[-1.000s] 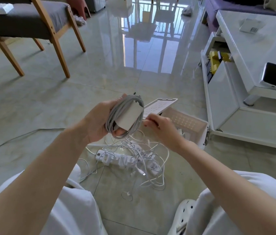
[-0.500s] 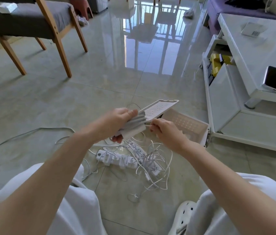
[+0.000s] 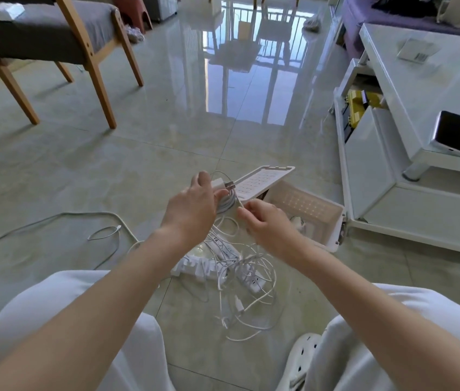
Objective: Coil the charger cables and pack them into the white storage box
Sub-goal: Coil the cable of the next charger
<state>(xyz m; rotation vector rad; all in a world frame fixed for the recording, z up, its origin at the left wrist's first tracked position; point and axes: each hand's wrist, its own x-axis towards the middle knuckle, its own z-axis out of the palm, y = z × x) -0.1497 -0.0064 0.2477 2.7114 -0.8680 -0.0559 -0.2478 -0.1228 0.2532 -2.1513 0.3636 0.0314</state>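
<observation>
Grey-white cable wound into a tight coil [image 3: 227, 203] sits in the left hand [image 3: 192, 210]. Its fingers curl round the coil, and the thumb presses a small square white plug [image 3: 218, 182] at the coil's top, metal prongs pointing right. The right hand [image 3: 268, 225] pinches the coil's right edge between thumb and forefinger, its other fingers curled. Just beyond and to the right of that hand the box [image 3: 334, 221] stands on the floor [image 3: 166, 136]. It is white plastic and rectangular, its walls pierced by a grid of small holes. Its flat lid [image 3: 262, 178], with the same grid, is raised open behind both hands. Something small and white lies inside, too hidden to name. Beneath the hands, on glossy pale tile, lies a tangle [image 3: 254, 265] of thin white cables over at least two white power strips [image 3: 192, 268]. One more thin cable [image 3: 104, 231] loops on the floor left of the left hand. Far beyond it stands one chair [image 3: 93, 66] with wooden legs and a grey cushion. Right of the right hand a glossy white table [image 3: 434, 88] carries one black phone [image 3: 455, 132] and one card [image 3: 416, 49] with a barcode, its print too small to read. One white clog [image 3: 303, 354] with round holes shows under the right forearm.
</observation>
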